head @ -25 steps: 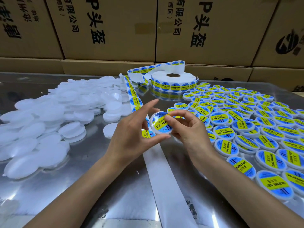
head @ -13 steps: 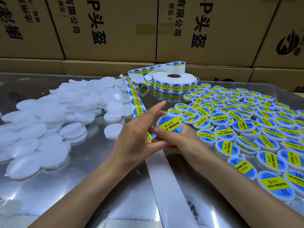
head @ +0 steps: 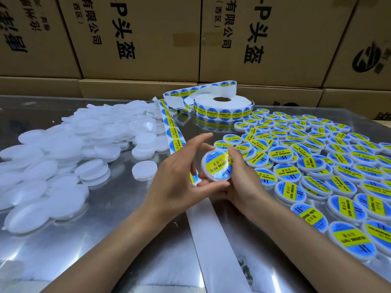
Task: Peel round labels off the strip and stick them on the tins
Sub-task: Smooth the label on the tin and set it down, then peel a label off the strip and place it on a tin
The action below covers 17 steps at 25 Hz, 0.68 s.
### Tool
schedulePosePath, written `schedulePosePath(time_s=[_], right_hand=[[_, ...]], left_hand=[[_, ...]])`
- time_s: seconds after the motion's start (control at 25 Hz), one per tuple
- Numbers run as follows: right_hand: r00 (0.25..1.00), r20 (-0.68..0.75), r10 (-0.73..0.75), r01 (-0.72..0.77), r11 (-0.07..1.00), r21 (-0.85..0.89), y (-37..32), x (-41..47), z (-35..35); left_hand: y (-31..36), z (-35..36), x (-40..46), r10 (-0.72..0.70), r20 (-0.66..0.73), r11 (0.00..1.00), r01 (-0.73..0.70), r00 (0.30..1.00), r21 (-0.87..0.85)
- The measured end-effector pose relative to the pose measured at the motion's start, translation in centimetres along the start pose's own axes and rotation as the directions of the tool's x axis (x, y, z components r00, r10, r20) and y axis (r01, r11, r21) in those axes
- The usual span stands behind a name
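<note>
White tin point(head: 216, 166) with a blue-and-yellow label point(head: 219, 164), held above the steel bench point(head: 105, 229).
We grip it between both hands: left hand point(head: 177, 176) with thumb under the rim and fingers spread, right hand point(head: 241, 180) curled behind. We judge the label should be rubbed from centre outward to expel bubbles before joining the labelled tins point(head: 317, 176).

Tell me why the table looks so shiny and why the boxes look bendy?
In the head view, the metal table mirrors the lamps as white glare and reflects the label roll; the wide lens bows the cardboard boxes outward; the held tin stays sharp.
</note>
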State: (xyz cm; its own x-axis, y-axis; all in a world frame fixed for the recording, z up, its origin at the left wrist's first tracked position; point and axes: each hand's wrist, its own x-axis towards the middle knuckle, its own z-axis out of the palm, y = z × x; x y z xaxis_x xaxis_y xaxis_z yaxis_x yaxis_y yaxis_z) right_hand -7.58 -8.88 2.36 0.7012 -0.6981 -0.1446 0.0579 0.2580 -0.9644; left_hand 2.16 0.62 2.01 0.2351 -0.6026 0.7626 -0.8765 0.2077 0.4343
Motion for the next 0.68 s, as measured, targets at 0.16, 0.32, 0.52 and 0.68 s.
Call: schedulePosePath(time_s=[0.16, 0.32, 0.52, 0.68], right_hand=[[0.996, 0.088, 0.010, 0.000, 0.993, -0.117, -0.3, 0.1, -0.3], [0.989, 0.075, -0.124, 0.142, 0.926, -0.351, -0.3, 0.5, -1.0], [0.957, -0.253, -0.140, 0.076, 0.966, -0.248, -0.9, 1.6, -2.9], [0.959, -0.274, -0.068, 0.028, 0.989, -0.148, -1.2, 1.8, -3.7]], left_hand=[[-0.9, -0.4, -0.1, -0.068, 0.041, 0.998, 0.067, 0.997, 0.009], [-2.3, -0.7, -0.4, -0.239, 0.171, 0.970, 0.228, 0.956, 0.083], [-3.5, -0.5, -0.8, -0.477, 0.412, 0.842, 0.270, 0.777, 0.466], [-3.5, -0.4, -1.2, -0.460, 0.558, 0.850, 0.160, 0.691, 0.503]])
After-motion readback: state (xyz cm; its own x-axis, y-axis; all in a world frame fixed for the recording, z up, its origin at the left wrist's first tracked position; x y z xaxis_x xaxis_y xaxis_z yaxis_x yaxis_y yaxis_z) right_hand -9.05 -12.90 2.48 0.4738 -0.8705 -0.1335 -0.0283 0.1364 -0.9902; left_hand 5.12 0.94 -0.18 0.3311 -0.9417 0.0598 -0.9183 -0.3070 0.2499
